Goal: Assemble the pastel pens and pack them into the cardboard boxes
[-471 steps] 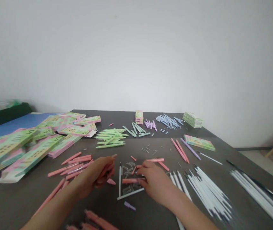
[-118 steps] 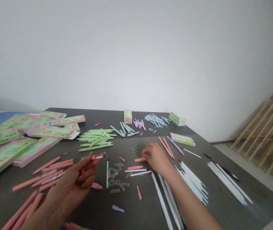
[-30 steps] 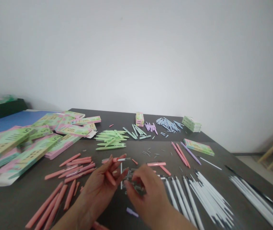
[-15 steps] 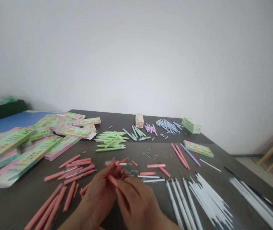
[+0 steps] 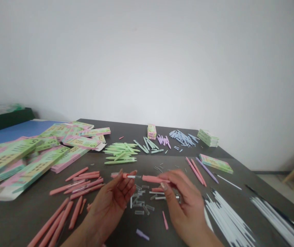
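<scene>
My left hand (image 5: 111,202) pinches a pink pen section with a clear part (image 5: 122,175) between thumb and fingertips. From its right end a white refill (image 5: 131,177) sticks out. My right hand (image 5: 184,202) is closed on a pink pen barrel (image 5: 152,179), held level. The barrel's left end points at the refill tip, close to it; whether they touch I cannot tell. Below, between the hands, lie several short clear tubes (image 5: 139,212), a small pink piece (image 5: 165,220) and a small purple piece (image 5: 142,235).
Pink barrels (image 5: 85,187) lie left, beside printed cartons (image 5: 33,164). Green pens (image 5: 121,151), blue pieces (image 5: 183,137) and a small carton stack (image 5: 151,131) are farther back. White refills (image 5: 229,216) fan out at right, near two pink pens (image 5: 197,171) and a purple one (image 5: 206,169).
My right hand has moved right, away from my left palm, bringing the pink barrel in line with the refill. Clear tubes and small pieces once covered by the hands now show.
</scene>
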Available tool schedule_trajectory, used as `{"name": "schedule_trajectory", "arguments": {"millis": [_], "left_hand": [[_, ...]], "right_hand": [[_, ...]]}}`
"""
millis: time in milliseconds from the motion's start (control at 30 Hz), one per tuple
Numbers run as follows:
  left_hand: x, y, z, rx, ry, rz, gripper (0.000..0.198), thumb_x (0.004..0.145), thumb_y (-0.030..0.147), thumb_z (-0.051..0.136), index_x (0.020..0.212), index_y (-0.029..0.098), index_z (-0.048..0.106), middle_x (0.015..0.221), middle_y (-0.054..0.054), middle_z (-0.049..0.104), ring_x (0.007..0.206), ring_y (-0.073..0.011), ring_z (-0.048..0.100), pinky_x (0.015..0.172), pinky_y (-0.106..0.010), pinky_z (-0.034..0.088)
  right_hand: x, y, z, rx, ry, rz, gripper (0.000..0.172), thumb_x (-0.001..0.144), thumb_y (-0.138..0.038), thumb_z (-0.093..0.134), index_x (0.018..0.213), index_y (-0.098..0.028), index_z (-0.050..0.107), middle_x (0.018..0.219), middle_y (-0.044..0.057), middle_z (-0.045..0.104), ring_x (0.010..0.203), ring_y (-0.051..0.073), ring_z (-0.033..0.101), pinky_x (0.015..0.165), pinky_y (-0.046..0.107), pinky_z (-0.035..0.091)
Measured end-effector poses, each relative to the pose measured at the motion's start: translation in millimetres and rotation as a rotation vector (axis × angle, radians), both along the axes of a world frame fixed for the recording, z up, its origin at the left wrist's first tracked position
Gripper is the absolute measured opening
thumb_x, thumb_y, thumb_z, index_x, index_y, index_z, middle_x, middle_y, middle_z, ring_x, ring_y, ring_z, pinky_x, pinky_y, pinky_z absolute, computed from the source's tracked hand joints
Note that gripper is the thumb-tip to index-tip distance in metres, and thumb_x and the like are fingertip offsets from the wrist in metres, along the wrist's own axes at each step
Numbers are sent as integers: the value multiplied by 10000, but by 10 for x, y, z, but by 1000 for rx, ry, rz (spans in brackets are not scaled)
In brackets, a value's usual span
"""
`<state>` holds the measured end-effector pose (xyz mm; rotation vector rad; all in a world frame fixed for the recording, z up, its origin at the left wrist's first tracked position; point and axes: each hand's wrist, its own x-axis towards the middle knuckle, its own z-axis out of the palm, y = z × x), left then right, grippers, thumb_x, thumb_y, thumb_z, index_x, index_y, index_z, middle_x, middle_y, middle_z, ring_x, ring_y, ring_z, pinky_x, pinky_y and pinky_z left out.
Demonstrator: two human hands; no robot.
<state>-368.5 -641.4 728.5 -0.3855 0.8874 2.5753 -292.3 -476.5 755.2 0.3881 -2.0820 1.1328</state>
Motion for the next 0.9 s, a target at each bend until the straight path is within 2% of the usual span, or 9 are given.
{"name": "schedule_trajectory", "arguments": {"millis": [267,433,567,733,900], "left_hand": [[1,29,-60,-28,-43,-1,165,856,101,476,751,97,604,662,-72,692,565,-125,659,571,-258,563],[35,30,-59,-52,-25,-12,165,861,114,471,762,112,603,664,-77,698,603,-145,674,583,-268,564],[14,24,-68,-73,-11,7,145,849,101,489,749,123,593,741,-83,714,670,-161,685,606,-281,567],[52,36,-52,-89,40,-11,140,842,84,493,737,122,578,889,-129,717,669,-142,682,650,-280,566],[130,76,-40,-72,106,-51,87,838,107,508,790,130,576,961,-160,705,790,-179,688,731,-312,561]], "right_hand": [[-8,-21,-16,28,-55,20,178,858,-128,481,979,-203,587,878,48,583,787,152,581,673,266,487],[-43,-61,-31,89,-4,20,202,858,-88,476,986,-185,598,876,51,604,820,141,577,695,241,460],[-67,-43,-30,114,15,24,202,860,-85,486,987,-183,609,895,50,639,842,134,593,743,233,462],[-112,2,-55,100,-112,58,239,853,-77,484,958,-215,649,903,26,668,823,128,618,702,211,479],[-164,-50,-135,87,-39,49,229,828,-55,514,943,-182,666,886,37,690,824,129,632,754,203,469]]}}
